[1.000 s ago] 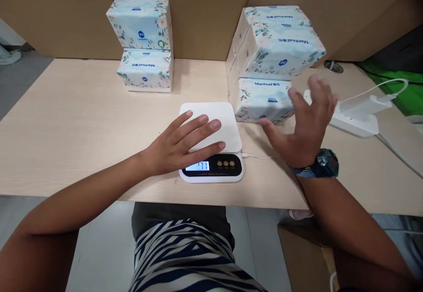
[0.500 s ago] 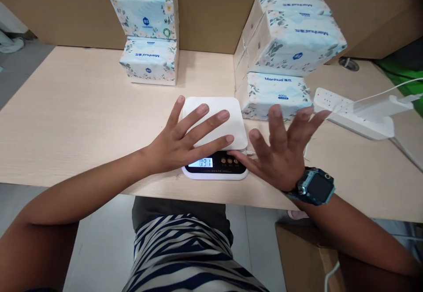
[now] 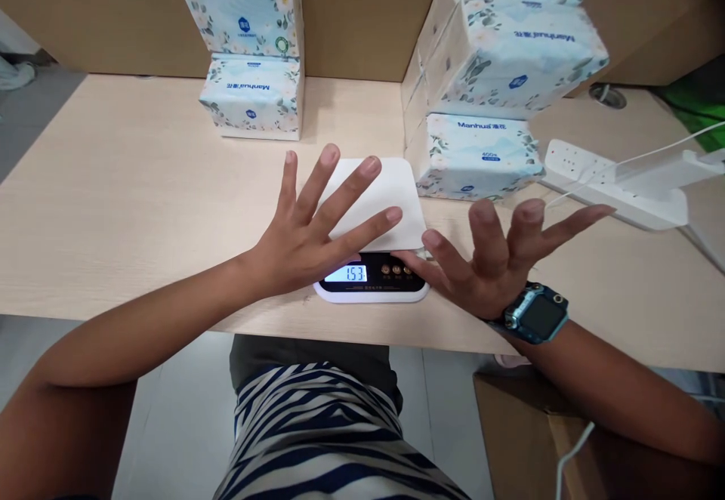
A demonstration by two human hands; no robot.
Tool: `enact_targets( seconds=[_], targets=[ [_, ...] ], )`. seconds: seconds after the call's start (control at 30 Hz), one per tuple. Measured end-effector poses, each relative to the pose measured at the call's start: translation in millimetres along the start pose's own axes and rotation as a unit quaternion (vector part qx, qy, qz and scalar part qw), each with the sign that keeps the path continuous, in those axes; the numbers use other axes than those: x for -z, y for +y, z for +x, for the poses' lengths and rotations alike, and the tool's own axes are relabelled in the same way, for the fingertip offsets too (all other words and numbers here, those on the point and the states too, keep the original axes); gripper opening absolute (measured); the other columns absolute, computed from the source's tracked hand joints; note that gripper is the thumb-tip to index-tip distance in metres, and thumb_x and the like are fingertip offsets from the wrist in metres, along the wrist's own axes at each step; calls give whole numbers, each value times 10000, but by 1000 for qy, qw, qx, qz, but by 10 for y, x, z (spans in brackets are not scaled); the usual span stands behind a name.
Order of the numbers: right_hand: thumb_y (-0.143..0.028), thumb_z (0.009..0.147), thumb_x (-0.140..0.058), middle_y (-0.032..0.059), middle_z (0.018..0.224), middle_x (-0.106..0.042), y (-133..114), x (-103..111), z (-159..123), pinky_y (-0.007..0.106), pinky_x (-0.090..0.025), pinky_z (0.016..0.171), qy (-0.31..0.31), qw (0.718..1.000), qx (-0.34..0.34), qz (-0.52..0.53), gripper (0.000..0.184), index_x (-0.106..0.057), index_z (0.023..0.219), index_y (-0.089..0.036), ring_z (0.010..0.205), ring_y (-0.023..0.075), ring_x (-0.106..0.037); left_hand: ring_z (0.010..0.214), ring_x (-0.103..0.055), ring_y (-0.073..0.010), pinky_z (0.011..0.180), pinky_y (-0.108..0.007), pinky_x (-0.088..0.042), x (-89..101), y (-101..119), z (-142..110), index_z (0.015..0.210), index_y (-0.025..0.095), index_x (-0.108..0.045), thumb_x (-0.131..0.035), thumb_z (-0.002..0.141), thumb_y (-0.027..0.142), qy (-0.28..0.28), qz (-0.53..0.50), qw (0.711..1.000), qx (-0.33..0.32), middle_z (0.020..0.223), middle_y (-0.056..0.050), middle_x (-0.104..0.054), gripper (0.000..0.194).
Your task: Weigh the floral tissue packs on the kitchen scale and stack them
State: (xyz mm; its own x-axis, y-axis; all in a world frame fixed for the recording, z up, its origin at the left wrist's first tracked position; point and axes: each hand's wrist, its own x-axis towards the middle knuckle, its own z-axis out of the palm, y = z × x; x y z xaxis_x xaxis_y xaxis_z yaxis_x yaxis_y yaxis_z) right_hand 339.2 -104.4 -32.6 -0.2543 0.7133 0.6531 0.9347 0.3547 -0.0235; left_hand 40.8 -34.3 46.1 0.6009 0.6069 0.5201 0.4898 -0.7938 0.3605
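A white kitchen scale (image 3: 396, 190) sits near the front edge of the wooden table (image 3: 124, 205), its lit display (image 3: 352, 273) showing digits. My left hand (image 3: 309, 228) lies over the scale's left side, fingers spread and empty. My right hand (image 3: 492, 254), with a blue watch (image 3: 535, 315) on the wrist, hovers just right of the scale with fingers apart and its thumb by the buttons. Behind the right hand stand stacked tissue packs (image 3: 498, 77). Two more tissue packs (image 3: 246, 47) are stacked behind the left hand.
A white power strip (image 3: 612, 183) with a plugged adapter and cable lies at the right of the table. Cardboard walls (image 3: 356, 9) close off the back. A cardboard box (image 3: 526, 439) stands on the floor at lower right.
My right hand came down from beside the tissue packs to the scale's right edge and spread its fingers. My left hand's fingers fanned wider. The display's reading changed.
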Motion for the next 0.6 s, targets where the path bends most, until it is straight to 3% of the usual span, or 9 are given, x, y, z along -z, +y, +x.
enact_targets(
  seconds=[0.13,0.27,0.4,0.5,0.6],
  targets=[
    [-600,805,-890,15,1580,-653,-41,5,-9,931,91,1233,97,993,53,-48,617,-669,1378,-541,1752,445,2,1697,-315,-442,1382,-754,-37,-49,-4,-20,1481,471,-609,-481,925,937,8,7,1000,17,1672,32,-580,737],
    [-619,780,-911,-8,1770,-430,-104,62,68,936,-29,1265,174,977,103,-74,880,-465,1538,-602,1747,399,140,1710,-307,-397,1403,-710,-12,-98,-43,-74,1514,541,-558,-487,995,847,3,27,999,-27,1715,85,-527,607],
    [-576,749,-945,-23,1758,-444,-69,53,37,988,45,1215,127,989,70,-9,796,-572,1452,-575,1709,446,236,1683,-378,-396,1398,-735,-16,-126,-83,-119,1522,529,-560,-562,1002,784,15,34,998,-58,1712,76,-534,578],
    [-548,766,-939,-10,1695,-535,-13,29,-25,993,97,1198,74,995,31,55,600,-699,1315,-522,1716,506,144,1655,-430,-401,1394,-753,-36,-132,-91,-125,1510,513,-582,-593,994,768,21,31,997,-62,1697,64,-557,576],
    [-581,791,-912,17,1658,-580,13,24,-41,990,85,1204,44,998,5,42,508,-741,1257,-474,1716,549,48,1665,-413,-402,1398,-750,-59,-122,-82,-108,1502,504,-594,-611,977,782,11,23,999,-46,1684,61,-570,594]
  ],
)
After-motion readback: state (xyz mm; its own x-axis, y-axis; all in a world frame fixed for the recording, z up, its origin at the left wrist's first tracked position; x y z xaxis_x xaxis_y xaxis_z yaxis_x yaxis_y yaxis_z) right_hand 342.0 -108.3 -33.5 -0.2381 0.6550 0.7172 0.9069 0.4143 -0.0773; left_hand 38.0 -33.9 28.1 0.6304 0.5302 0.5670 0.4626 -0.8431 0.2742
